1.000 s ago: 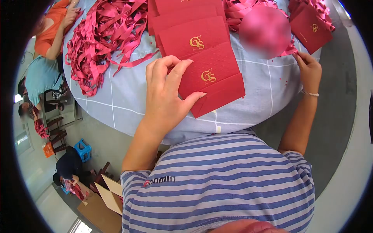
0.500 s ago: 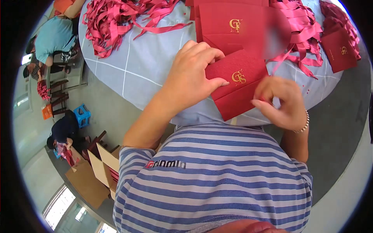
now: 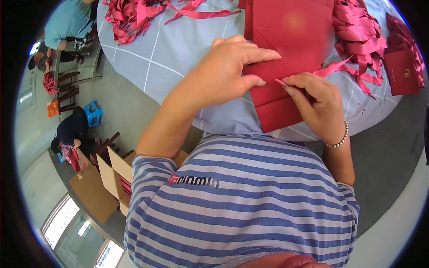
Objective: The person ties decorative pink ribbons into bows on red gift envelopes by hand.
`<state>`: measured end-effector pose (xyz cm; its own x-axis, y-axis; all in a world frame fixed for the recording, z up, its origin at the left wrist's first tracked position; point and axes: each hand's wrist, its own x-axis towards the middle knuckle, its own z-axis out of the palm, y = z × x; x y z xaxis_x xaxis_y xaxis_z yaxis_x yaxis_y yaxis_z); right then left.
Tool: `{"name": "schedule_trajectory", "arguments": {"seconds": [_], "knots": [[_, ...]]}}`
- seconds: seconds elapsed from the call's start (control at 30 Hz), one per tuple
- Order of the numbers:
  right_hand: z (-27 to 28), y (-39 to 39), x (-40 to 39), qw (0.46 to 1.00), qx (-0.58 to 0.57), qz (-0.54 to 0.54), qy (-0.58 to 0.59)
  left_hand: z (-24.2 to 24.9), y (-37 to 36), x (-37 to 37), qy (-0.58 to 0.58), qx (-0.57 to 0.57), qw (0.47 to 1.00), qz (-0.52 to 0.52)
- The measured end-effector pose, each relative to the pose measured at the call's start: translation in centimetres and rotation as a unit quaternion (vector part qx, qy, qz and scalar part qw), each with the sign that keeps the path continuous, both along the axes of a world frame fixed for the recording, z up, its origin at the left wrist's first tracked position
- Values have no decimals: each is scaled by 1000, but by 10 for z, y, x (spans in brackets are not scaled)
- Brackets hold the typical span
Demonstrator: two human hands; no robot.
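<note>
A flat red paper bag with a fold line lies slanted at the table's near edge. My left hand grips its left side, thumb low and fingers stretched over the upper part. Over the bag's right half, my right hand pinches the tip of a pink ribbon between thumb and fingertips. The ribbon trails behind that hand toward the right. My hands mostly cover the gold print on the bag. Just beyond lies a stack of red bags, its top partly blurred.
Heaps of pink ribbon lie at the far left and ribbons at the right. Another red bag hangs near the right edge. On the floor are an open carton and a blue stool. Other people sit at left.
My right hand has moved left over the bag, bringing the ribbon tip to its middle. The left fingers have stretched further across the bag. The view has shifted slightly.
</note>
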<state>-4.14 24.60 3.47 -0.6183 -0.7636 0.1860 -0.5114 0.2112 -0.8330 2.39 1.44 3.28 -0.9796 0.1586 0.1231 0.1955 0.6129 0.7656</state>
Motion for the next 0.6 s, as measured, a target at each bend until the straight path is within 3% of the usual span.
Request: {"name": "schedule_trajectory", "arguments": {"seconds": [0.13,0.47,0.53,0.6], "knots": [[-4,-6,6,998,-29,25,48,0,-7,-11,2,-15,1000,-24],[-8,-18,7,999,-29,17,25,-2,-6,-8,13,-14,999,-29],[-9,-21,7,997,-45,-62,23,-2,-6,-6,19,-11,999,-30],[-4,-21,8,997,-31,-72,18,-1,-4,-4,16,-13,999,-26]]}}
